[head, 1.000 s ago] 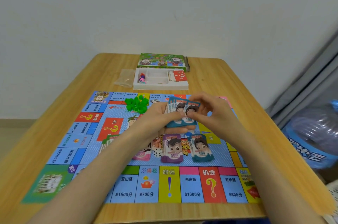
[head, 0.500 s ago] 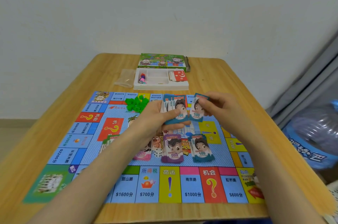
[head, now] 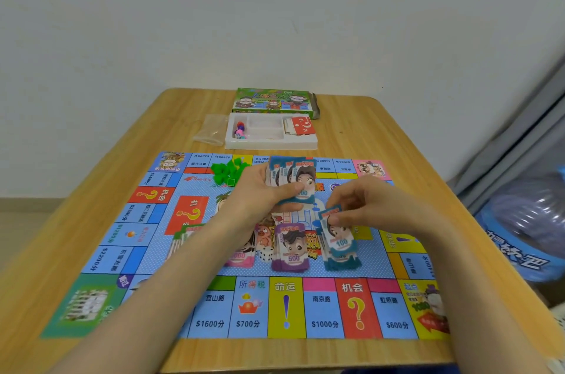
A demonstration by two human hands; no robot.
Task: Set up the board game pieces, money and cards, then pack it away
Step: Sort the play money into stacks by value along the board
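A colourful game board (head: 324,309) lies flat on the wooden table. My left hand (head: 263,193) grips a fanned stack of play money (head: 293,175) above the board's middle. My right hand (head: 367,205) pinches a single teal 100 note (head: 331,216) and holds it over the teal 100 pile (head: 341,249). To the left of that pile sit a purple 500 pile (head: 290,248) and a pink pile (head: 241,257), with a white die (head: 265,253) between them. Green houses (head: 227,172) are heaped at the board's far side.
A white plastic tray (head: 272,144) behind the board holds pawns, a die and red cards (head: 302,126). The green game box (head: 272,100) and a clear bag (head: 211,129) lie near it. A large water bottle (head: 532,220) stands on the floor at the right.
My right hand has drawn one teal 100 note off the stack and carried it down and to the right, over the teal pile. My left hand still holds the stack.
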